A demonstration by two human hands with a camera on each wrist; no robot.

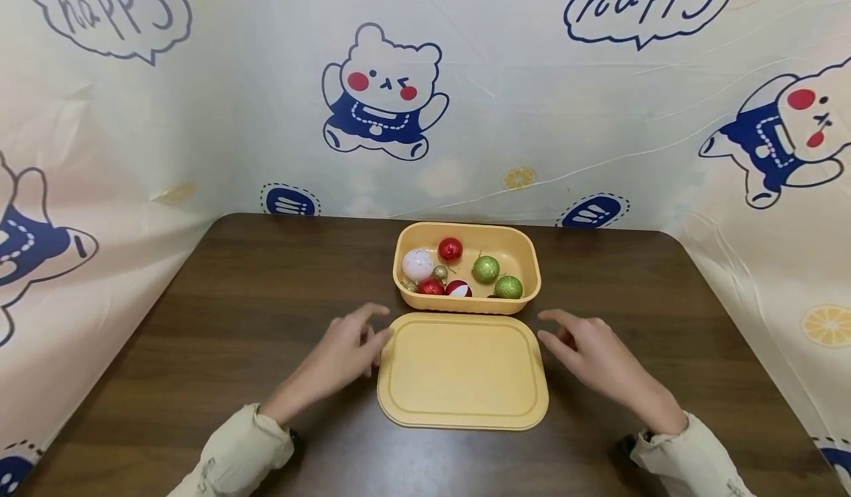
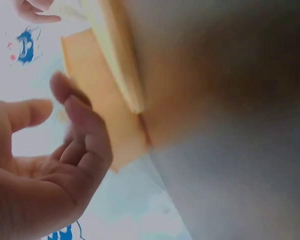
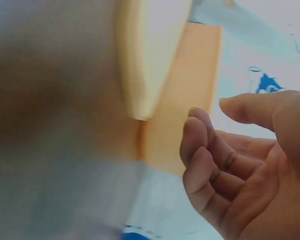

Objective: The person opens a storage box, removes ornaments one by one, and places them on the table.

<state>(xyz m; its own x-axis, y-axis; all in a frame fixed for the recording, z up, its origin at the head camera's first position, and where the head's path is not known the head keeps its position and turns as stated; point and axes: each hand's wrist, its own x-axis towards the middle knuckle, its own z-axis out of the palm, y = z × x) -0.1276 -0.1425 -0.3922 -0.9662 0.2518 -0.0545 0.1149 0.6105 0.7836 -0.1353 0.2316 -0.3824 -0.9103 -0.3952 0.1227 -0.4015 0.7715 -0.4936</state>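
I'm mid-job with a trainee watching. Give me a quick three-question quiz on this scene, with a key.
1. Count: how many green balls show inside the yellow box?
2. Multiple choice: in the head view, what is between the left hand and the right hand?
a) a white ball
b) the yellow lid
c) a red ball
3. True or false: the yellow lid is fitted on the yellow box.

Key
1. Two.
2. b.
3. False: the yellow lid is in front of the yellow box, which is open.
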